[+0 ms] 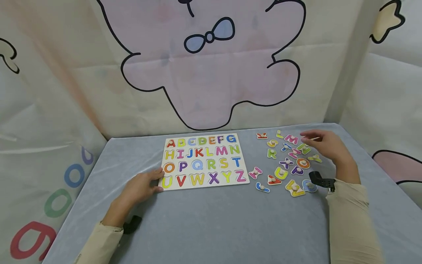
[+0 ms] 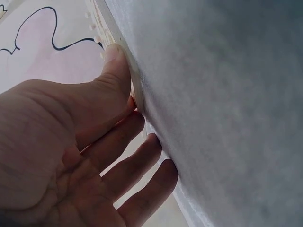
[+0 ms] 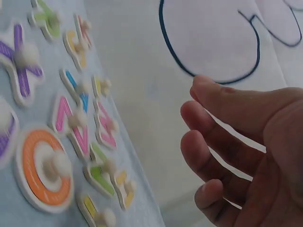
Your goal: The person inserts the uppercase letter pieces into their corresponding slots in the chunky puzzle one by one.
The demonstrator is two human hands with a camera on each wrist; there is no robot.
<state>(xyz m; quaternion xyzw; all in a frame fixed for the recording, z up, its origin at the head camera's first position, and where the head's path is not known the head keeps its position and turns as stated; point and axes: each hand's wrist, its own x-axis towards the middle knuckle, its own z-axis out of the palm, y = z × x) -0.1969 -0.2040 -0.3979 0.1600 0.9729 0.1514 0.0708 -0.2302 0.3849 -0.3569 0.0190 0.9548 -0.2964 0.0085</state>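
Observation:
A white alphabet puzzle board (image 1: 204, 176) with rows of coloured letters lies left of centre. My left hand (image 1: 140, 187) holds the board by its near left corner; in the left wrist view its thumb (image 2: 116, 71) lies against the board's edge, other fingers by the cloth. Over the far right side of the loose letter pieces hovers my right hand (image 1: 324, 145), its fingers loosely bent with nothing seen between them. Nearest to it are a pink M (image 1: 291, 139) and a green N (image 1: 303, 149). An orange O (image 3: 29, 165) with a white knob shows in the right wrist view.
Several more knobbed letters lie scattered right of the board, among them a yellow W (image 1: 294, 188), a blue Q (image 1: 310, 186) and a red A (image 1: 273, 180). Grey-blue cloth (image 1: 214, 227) covers the table. A printed curtain (image 1: 211, 80) hangs behind its far edge.

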